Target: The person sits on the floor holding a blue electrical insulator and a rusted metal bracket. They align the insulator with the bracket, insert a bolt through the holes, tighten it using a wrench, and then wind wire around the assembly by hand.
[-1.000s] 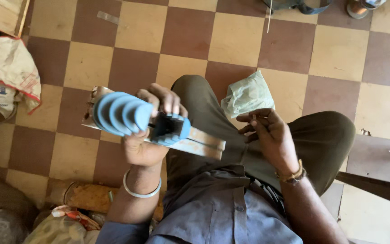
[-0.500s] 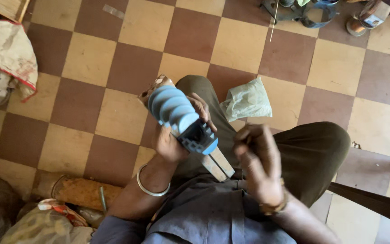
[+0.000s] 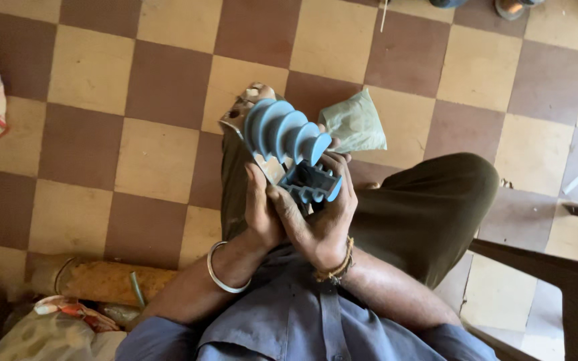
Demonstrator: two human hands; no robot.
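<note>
Right over the person's lap, above the olive trouser leg point(image 3: 423, 207), sits the blue ribbed part point(image 3: 285, 134), a stack of rounded discs ending in a squarish blue base point(image 3: 312, 184). Both hands are wrapped tight on it: the left hand point(image 3: 259, 210) cups it from the left of the base, with a thin flat board point(image 3: 245, 113) poking out behind the discs, and the right hand point(image 3: 326, 214) closes around the base from the other side, fingers point(image 3: 339, 167) curled over its top edge. My guess is it's hard moulded stuff, stiff and not that heavy, but smooth on the ribs, so slippy if you grab there. The blocky base looks like the sane place to hold. Just past the discs a pale green pouch point(image 3: 356, 124) lies on the checkered floor point(image 3: 155, 154).
</note>
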